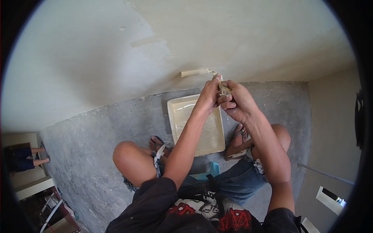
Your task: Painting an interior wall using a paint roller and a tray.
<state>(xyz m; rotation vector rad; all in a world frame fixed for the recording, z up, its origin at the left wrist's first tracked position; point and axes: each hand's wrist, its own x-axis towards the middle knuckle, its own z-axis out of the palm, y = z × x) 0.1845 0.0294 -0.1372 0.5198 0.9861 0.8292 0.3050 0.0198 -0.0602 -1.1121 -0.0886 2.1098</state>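
Both my hands are together on the handle of a paint roller (194,72), whose cream-coated sleeve is against or very near the lower wall. My left hand (208,94) has its thumb up along the handle's top. Just to its right, my right hand (234,97) is wrapped round the paint-smeared handle, which the fingers largely hide. Below the hands a rectangular paint tray (172,122) with cream paint in it lies on the concrete floor between my feet; my left forearm covers part of it.
The wall (218,38) ahead bears patches of differing shade. A light-blue plastic object (214,169) is between my thighs. At right a thin rod (326,174) reaches over the floor. Another person's legs (38,155) show at far left, near a clutter of items.
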